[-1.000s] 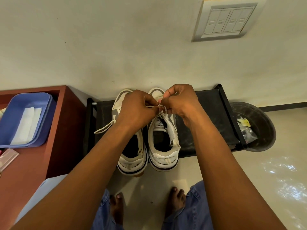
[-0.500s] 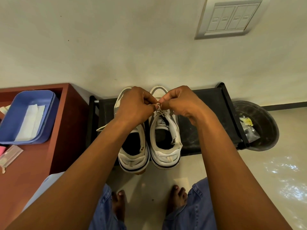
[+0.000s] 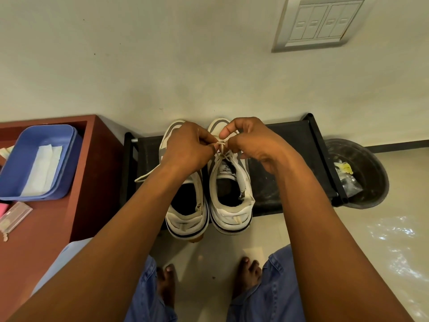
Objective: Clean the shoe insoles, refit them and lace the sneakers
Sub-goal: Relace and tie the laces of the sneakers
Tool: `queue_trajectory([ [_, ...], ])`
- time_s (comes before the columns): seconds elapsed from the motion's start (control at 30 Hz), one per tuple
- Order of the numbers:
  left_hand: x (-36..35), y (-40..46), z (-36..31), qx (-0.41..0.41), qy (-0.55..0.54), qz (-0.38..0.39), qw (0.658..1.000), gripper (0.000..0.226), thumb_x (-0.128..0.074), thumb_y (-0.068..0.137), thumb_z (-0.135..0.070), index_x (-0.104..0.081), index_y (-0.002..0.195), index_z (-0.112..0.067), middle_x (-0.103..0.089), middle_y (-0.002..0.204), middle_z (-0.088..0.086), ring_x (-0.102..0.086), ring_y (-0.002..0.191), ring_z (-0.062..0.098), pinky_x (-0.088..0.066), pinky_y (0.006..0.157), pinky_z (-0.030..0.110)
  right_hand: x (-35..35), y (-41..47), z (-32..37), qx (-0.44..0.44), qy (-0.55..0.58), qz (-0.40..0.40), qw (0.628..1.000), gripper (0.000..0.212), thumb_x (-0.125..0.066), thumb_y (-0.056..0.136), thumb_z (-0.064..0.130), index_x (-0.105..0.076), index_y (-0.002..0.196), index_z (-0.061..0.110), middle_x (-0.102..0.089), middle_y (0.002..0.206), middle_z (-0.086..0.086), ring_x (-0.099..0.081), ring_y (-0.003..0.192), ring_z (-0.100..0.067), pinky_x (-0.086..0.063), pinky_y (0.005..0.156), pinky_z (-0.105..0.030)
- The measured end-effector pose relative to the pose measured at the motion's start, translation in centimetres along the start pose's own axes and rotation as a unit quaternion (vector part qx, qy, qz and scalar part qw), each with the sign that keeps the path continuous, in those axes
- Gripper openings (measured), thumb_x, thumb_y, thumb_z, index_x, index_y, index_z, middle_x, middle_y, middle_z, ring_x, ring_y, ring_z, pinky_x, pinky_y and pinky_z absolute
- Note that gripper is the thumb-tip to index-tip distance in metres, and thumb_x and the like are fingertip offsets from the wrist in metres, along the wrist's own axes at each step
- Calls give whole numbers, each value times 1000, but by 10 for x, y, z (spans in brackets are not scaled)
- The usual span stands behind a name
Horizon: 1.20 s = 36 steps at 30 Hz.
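Note:
Two white and grey sneakers stand side by side on a black rack (image 3: 290,140), heels toward me. Over the right sneaker (image 3: 229,194) both hands meet at its white lace (image 3: 221,148). My left hand (image 3: 185,149) pinches one strand of the lace and my right hand (image 3: 250,140) pinches a loop of it just above the tongue. The left sneaker (image 3: 185,210) lies partly under my left forearm, and a loose lace end (image 3: 146,176) trails off its left side. Dark insides show in both shoe openings.
A red-brown cabinet (image 3: 92,182) stands at the left with a blue tub (image 3: 34,159) holding white cloth. A dark bin (image 3: 366,173) with scraps sits right of the rack. A switch panel (image 3: 320,22) is on the wall. My bare feet are on the pale floor (image 3: 371,240).
Both hands have stayed at the right sneaker's lace, working it. My right hand's fingers have lifted and a lace loop now shows above the knot. The camera has tilted slightly.

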State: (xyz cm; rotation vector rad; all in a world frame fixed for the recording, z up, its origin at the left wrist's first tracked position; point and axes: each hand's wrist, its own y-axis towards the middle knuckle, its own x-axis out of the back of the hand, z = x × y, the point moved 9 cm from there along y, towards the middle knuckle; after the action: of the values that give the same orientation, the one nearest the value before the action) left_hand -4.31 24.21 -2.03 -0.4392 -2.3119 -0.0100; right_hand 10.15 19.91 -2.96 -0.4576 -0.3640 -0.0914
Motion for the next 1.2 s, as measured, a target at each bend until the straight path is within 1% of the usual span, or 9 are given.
queue_trajectory([
  [0.1,-4,1,3,4,3,10,1000,15,-77,89,-23,-82,103,-22,-73,81,-4,-69,80,15,-45,63,21,-5,-3,4,4,15,25,1000,27,-68,81,-10,-78,99,8,-76,87,-5,-69,74,-7,-56,61,-16],
  [0.2,-7,2,5,9,-13,19,1000,15,-76,89,-18,-82,102,-23,-76,86,-2,-70,83,15,-51,71,25,-4,-1,3,7,0,7,1000,37,-65,77,-18,-80,87,15,-78,91,-7,-73,91,-19,-62,74,-25],
  [0.27,-9,3,5,9,-27,23,999,17,-76,89,-16,-82,103,-23,-78,90,-1,-71,85,15,-57,79,30,-2,2,3,13,-16,-7,1000,39,-68,74,-18,-80,83,17,-78,89,-6,-74,92,-22,-63,77,-29],
  [0.4,-10,4,6,10,-29,24,999,18,-75,90,-17,-82,105,-23,-78,91,-1,-71,85,14,-55,77,28,2,4,4,38,-54,-27,997,30,-76,74,-11,-80,78,18,-78,81,-5,-75,88,-26,-62,84,-43],
  [0.6,-10,4,7,12,-30,20,999,18,-76,90,-21,-82,107,-23,-78,91,-1,-71,84,15,-55,77,28,7,6,9,82,-65,-67,992,19,-81,78,3,-77,79,22,-76,76,4,-74,78,-12,-62,83,-38],
  [0.73,-9,4,8,14,-32,14,999,16,-76,90,-24,-82,104,-22,-78,88,0,-71,82,16,-58,79,31,5,6,12,107,-73,-74,989,14,-81,81,12,-73,80,24,-73,72,5,-70,70,-8,-60,74,-33],
  [0.9,-10,3,6,5,-18,17,1000,13,-76,90,-23,-83,101,-21,-77,84,2,-71,78,18,-57,74,32,6,6,13,108,-65,-87,988,14,-81,84,31,-70,83,22,-72,80,3,-67,75,-10,-55,71,-27],
  [1.03,-10,4,6,0,-12,16,1000,12,-76,90,-21,-83,99,-20,-78,85,1,-72,79,18,-57,75,32,9,5,14,99,-41,-101,989,10,-77,86,21,-68,87,20,-72,78,1,-69,73,-11,-54,67,-27],
  [1.2,-12,2,3,-7,22,5,1000,17,-77,90,-24,-81,105,-17,-77,91,4,-70,81,19,-56,77,32,18,-2,16,60,82,-124,987,17,-65,83,7,-61,98,14,-73,81,-7,-54,49,0,-40,46,-17],
])
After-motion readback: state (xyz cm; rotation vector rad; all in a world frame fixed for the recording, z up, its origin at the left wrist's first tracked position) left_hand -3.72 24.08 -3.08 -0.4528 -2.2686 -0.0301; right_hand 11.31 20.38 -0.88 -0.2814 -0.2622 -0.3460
